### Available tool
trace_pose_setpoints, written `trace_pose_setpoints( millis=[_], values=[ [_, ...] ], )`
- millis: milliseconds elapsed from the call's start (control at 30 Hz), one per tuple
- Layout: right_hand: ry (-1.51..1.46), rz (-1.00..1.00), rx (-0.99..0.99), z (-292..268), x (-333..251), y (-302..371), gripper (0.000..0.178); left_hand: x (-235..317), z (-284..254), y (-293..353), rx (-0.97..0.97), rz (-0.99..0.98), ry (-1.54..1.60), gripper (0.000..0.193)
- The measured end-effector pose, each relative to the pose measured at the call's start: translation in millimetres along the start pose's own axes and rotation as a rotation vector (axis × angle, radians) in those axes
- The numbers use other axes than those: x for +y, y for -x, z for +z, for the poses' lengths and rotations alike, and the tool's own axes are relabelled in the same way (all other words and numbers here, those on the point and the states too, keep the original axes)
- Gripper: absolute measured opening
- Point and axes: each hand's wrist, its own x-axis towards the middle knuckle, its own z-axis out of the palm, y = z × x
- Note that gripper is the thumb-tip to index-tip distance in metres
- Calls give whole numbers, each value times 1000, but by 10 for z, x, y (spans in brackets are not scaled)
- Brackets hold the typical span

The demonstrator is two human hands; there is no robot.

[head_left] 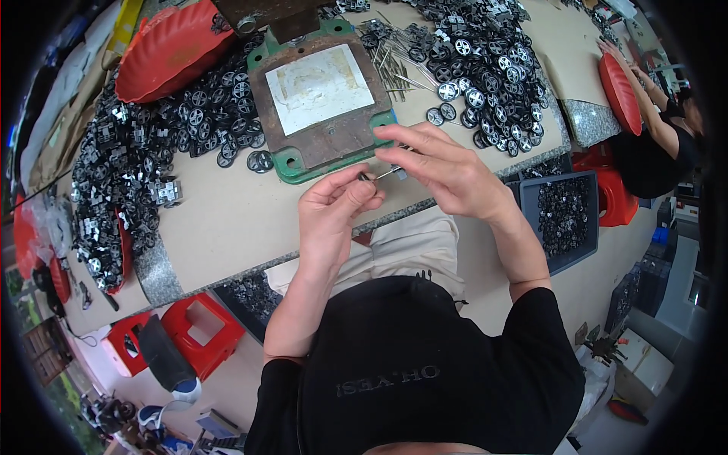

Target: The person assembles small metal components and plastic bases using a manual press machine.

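Note:
Low over the table's near edge, my left hand (334,208) pinches a small black wheel (363,177) between thumb and fingertips. A thin metal axle (387,174) runs from the wheel toward my right hand (447,167). My right fingers are curved around the axle's other end, with the index finger stretched out above; the grip itself is partly hidden. A small pale piece shows beside that end, too small to name. Just beyond both hands stands a green metal press base (303,173) with a brown plate and a whitish pad (322,87) on top.
Heaps of black wheels with silver spokes (489,83) and loose axles (390,72) lie right of the press. More wheels and small black-and-silver parts (125,167) cover the left, near a red tray (171,57). A grey bin (523,205) stands right; another person (652,144) works beyond.

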Motion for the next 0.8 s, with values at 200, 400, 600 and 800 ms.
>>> trace_pose_setpoints(
  millis=[200, 400, 600, 800],
  values=[
    [-8, -21, 33, 62, 38, -23, 44, -104, -17, -38, 8, 247, -223, 29],
    [-159, 55, 8, 45, 82, 7, 44, -98, -15, -29, -47, 171, -84, 29],
    [-37, 15, 50, 52, 63, 36, 49, -119, 57, -7, 32, 366, -369, 27],
    [52, -19, 62, 101, 49, 57, 52, -202, 100, -32, 23, 536, -496, 31]
  ],
)
